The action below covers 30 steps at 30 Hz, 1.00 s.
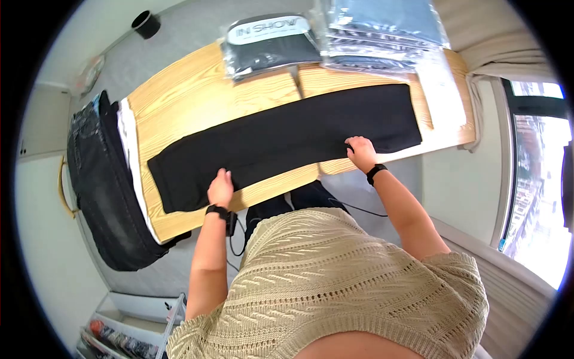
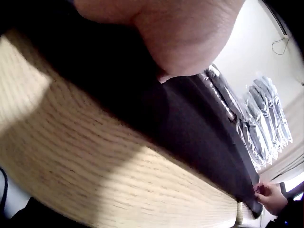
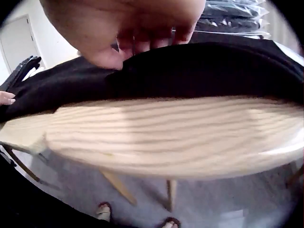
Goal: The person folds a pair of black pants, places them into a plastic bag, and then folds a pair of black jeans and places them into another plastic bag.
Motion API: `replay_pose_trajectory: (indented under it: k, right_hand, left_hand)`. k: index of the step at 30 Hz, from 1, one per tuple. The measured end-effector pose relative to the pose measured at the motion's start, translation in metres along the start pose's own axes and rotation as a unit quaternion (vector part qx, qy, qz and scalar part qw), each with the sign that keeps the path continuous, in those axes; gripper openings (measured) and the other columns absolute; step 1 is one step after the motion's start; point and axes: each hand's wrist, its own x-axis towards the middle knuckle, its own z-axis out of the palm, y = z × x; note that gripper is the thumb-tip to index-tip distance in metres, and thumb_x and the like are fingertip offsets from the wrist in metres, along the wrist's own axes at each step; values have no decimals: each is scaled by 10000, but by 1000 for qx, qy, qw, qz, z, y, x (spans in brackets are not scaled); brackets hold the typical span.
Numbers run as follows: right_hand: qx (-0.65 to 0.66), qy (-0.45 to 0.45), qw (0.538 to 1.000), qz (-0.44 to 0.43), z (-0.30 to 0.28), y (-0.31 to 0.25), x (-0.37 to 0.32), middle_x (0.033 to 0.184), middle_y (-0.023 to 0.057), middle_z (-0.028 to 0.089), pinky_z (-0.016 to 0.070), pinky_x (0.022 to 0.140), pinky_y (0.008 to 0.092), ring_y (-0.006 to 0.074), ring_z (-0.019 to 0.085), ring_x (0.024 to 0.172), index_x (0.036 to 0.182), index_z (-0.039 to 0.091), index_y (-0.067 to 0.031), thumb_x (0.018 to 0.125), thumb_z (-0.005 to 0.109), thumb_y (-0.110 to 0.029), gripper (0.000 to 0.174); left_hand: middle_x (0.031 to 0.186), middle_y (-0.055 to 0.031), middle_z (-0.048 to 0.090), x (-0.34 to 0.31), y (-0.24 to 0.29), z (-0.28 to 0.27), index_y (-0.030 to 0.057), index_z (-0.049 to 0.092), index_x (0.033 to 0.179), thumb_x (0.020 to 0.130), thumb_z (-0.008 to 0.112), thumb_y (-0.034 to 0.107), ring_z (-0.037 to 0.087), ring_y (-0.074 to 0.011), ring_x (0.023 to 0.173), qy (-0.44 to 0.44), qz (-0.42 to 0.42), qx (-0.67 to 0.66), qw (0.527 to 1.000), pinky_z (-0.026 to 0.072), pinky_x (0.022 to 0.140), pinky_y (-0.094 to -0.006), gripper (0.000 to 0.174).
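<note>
- The right hand (image 1: pixel 360 151) is pinching the near edge of the black garment (image 1: pixel 287 140). Its fingers are curling down over the cloth, which is bunching into a small ridge under the fingertips in the right wrist view.
- The left hand (image 1: pixel 220 188) is resting on the same near edge, further along toward the garment's left end. Its fingers are lying fairly straight on the cloth and the palm is pressing down on it.
- The black garment is lying flat and lengthwise across the wooden surface (image 1: pixel 197 96), running from the left end almost to the right end. Its near edge is sitting just under both hands and close to the surface's front edge.
- Beyond the garment, at the far edge, a clear bag (image 1: pixel 269 42) printed "IN SHOW" is holding a folded dark item.
- Just to the right of it, a stack of clear bags (image 1: pixel 382 30) is holding folded blue-grey clothes, one bag on top of another.
- Off the surface's left end, a dark denim pile (image 1: pixel 101 179) is lying stretched out, well apart from both hands.
</note>
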Motion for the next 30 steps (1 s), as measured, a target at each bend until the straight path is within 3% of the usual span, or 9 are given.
replay_pose_trajectory:
  k: [6,11,14,17,19,22,25,27,30]
  right_hand:
    - [-4,19,1000,4,-39,98,-46,1133,103,561,368,1004,400,269,500,1131,1061,573,-64,642,630,-33,425]
    - [-127,16,989,76,-40,189,-76,1293,59,499,295,1073,402,220,413,1267,1211,531,-104,692,594,-3,533]
    - [-129,27,985,113,-45,223,-82,1341,21,475,286,1079,393,205,395,1287,1257,515,-145,682,593,7,600]
    - [-20,62,994,84,-57,254,-78,1253,24,562,333,1051,403,239,452,1241,1161,595,-131,622,601,64,573]
    - [76,64,992,75,-62,275,-72,1175,42,617,371,1024,400,263,516,1174,1038,657,-89,646,630,50,416]
    - [268,32,942,201,-78,301,-63,1149,112,633,412,981,335,267,536,1153,1008,687,-52,723,661,-1,291]
    - [405,15,859,313,-107,304,-47,965,114,676,448,877,282,193,606,950,1020,672,18,766,694,-105,283]
    - [416,5,854,313,-116,300,-39,900,100,673,456,806,267,158,600,840,998,665,52,782,705,-163,308]
    - [274,-53,909,310,-95,313,-32,721,95,642,445,641,296,146,559,674,913,671,38,791,716,-232,299]
  left_hand:
    - [916,-261,632,1,-1,19,83,511,1093,963,392,337,590,-457,888,40,-56,28,997,467,738,-541,309]
    - [1013,-256,622,6,-3,25,68,499,1172,970,376,347,567,-447,980,44,-88,32,995,455,821,-507,366]
    - [1183,-198,585,10,-7,29,102,461,1294,976,349,394,542,-381,1099,27,-148,64,986,426,920,-449,446]
    - [1225,-189,563,11,-10,31,96,460,1301,975,355,404,520,-372,1136,28,-165,61,984,414,941,-428,461]
    - [1242,-188,552,13,-21,35,90,463,1298,974,363,404,508,-372,1151,35,-166,50,984,410,950,-418,463]
    - [1258,-223,529,16,-38,37,19,461,1290,972,406,358,485,-378,1175,26,-137,5,990,395,978,-394,468]
    - [1249,-238,528,12,-57,36,-6,483,1258,972,412,348,484,-386,1169,41,-114,-6,993,400,973,-396,461]
    - [1233,-241,535,11,-58,33,-11,496,1235,971,416,347,489,-395,1156,28,-127,-31,991,405,966,-401,452]
    - [1199,-246,550,9,-51,28,-4,512,1207,966,422,356,498,-409,1131,14,-125,-25,992,415,950,-415,442]
